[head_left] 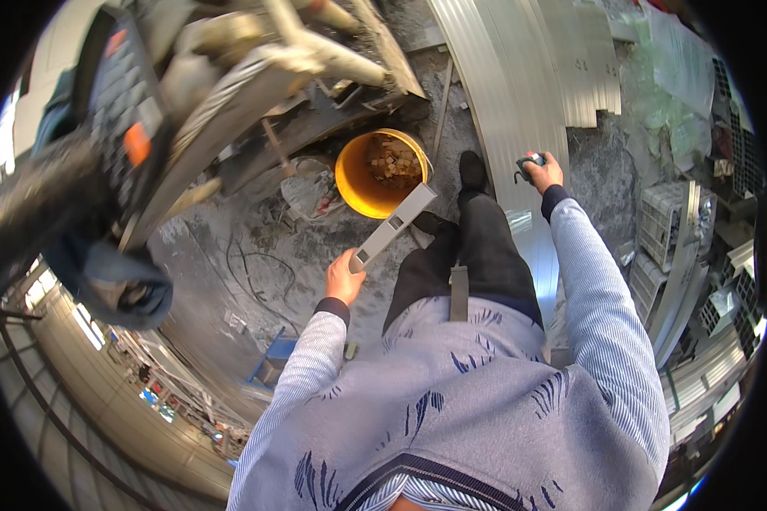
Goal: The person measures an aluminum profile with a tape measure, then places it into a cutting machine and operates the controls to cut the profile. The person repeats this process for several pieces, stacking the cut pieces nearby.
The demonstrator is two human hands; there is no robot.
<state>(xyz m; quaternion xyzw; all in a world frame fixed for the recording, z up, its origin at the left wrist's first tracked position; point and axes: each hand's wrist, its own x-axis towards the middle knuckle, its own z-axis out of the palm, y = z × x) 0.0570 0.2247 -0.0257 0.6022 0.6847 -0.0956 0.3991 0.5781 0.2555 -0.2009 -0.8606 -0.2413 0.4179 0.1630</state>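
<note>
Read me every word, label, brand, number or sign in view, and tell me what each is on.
No text can be read.
Pale metal profiles: small dark marks, too small to read.
Grey metal bar in the left hand: no readable writing.
Small dark tool in the right hand: too small to tell.
Yellow bucket: none visible.

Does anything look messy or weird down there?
Yes, a little. A thin dark cable lies in loose loops across the dusty floor instead of being coiled neatly. Crumpled plastic sits beside the yellow bucket, a bit like litter. The silver metal bar in the left hand looks straight, without obvious damage.
</note>
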